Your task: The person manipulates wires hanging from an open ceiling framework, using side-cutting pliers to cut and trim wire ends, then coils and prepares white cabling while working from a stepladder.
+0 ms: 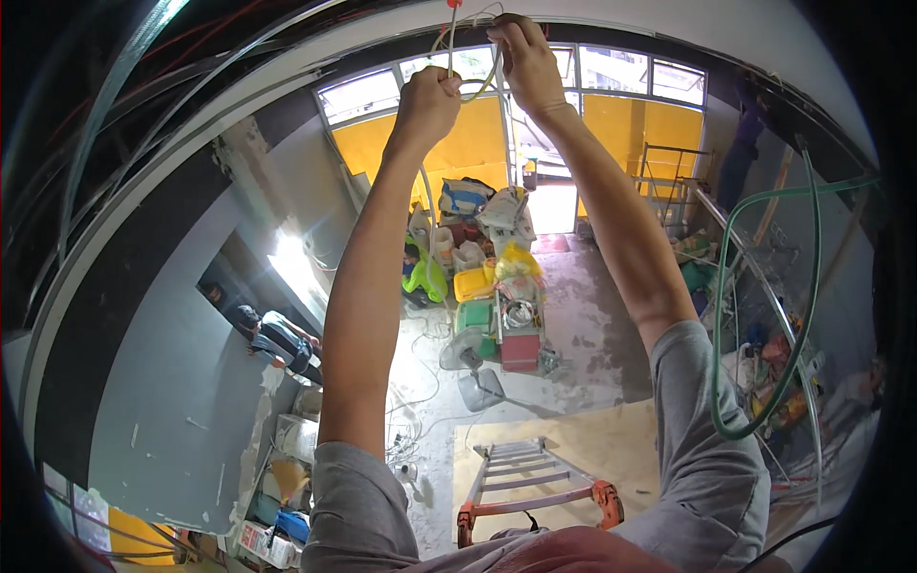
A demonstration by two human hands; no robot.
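Note:
Both my arms reach up overhead. My left hand (430, 107) is closed on a pale cable (451, 48) that hangs from a small red fitting (455, 4) at the top of the view. My right hand (528, 67), higher and to the right, has its fingers pinched on a thin looped wire (498, 67) near the edge of a dark ceiling band. A yellowish loop of wire runs between the two hands.
An orange-footed ladder (523, 497) stands below me on plywood (611, 439). A green hose (735, 234) loops at right, beside metal scaffolding (669, 167). Bags and tubs (499, 277) crowd the floor. Other people (277, 339) work at left, middle (420, 270) and far right (740, 148).

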